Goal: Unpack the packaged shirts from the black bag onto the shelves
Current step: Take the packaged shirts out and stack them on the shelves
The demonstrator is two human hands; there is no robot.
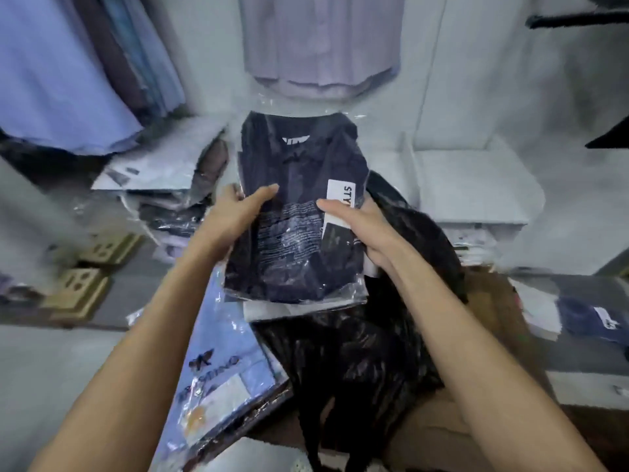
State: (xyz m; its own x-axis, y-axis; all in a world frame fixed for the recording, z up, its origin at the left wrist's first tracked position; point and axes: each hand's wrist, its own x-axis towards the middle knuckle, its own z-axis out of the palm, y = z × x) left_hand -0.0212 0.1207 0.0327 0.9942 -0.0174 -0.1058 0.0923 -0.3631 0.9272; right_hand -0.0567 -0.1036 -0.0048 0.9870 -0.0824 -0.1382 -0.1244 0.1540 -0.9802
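Observation:
A navy packaged shirt [299,206] in clear plastic, with a white label on its right side, is held up in the middle of the view. My left hand [235,216] grips its left edge, thumb on top. My right hand [357,229] grips its right edge near the label. At least one more pale package lies under it in the same hold. The crumpled black bag [367,352] lies directly below and to the right, on a brown cardboard box [493,311].
A light blue packaged shirt [218,369] lies at the lower left beside the bag. A stack of packaged shirts [163,185] sits on the left shelf. White shelves [476,185] stand at the right. Shirts hang above. More packages [592,318] lie far right.

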